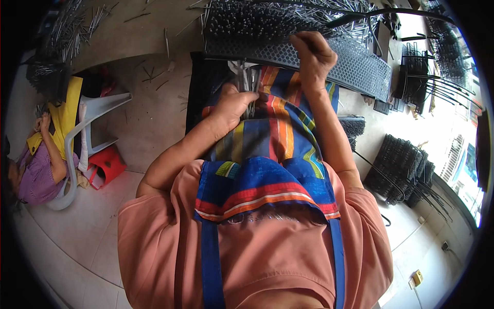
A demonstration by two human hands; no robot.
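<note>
My left hand [232, 105] is wrapped round a bundle of thin silvery rods [249, 80], held upright above my lap. In front of me lies a dark board [360, 67] full of rows of round holes. Many dark-tipped rods [257, 23] stand packed in the holes of its far left part. Over the board, right of those rods, is my right hand [316, 54], its fingers pinched together. Whatever sits between the fingertips is hidden or too small to make out.
Loose rods [77, 28] lie heaped on the table [149, 44]. At left a person in a purple striped top [41, 177] sits on a grey plastic chair [72, 154], near a red container [107, 166]. Stacked black racks [399, 167] stand at right.
</note>
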